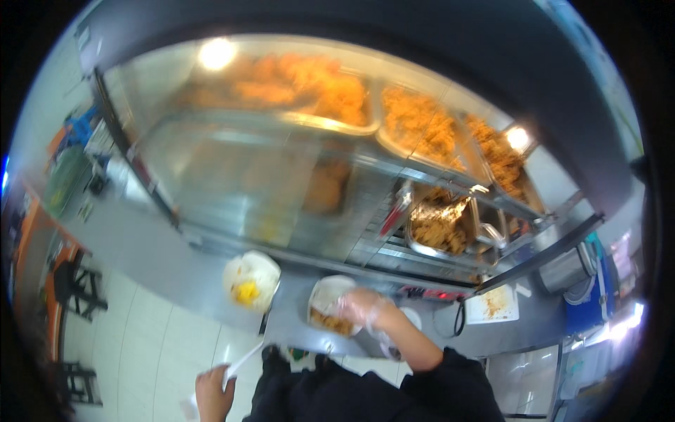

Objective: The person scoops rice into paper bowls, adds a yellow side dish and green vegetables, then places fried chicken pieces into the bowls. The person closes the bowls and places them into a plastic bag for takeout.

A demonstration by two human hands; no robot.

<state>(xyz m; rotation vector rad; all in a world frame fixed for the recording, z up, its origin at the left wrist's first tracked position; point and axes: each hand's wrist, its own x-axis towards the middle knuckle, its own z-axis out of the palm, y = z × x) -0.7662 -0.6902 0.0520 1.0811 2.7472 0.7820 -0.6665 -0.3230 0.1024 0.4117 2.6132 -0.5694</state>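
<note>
My left hand [214, 394] is low at the left, bare, its fingers closed round the end of a long white utensil [244, 360]; I cannot make out what its far end is. In a clear plastic glove, my right hand [362, 308] reaches over a white takeaway container [325, 287] on the counter. Brown crumbly food [329, 322] lies in the near part of that container. The right fingers are blurred, and whether they grip anything is hidden. Left of it stands a white container [237, 267] with yellow food [246, 292] in it.
Behind the steel counter [204, 264] rises a glass-fronted heated display case [239, 176], with trays of fried food [418, 130] inside. Red-handled tongs [395, 214] lie near a tray of brown pieces [439, 228]. A white cutting board [496, 304] and a metal pot [562, 271] stand at the right.
</note>
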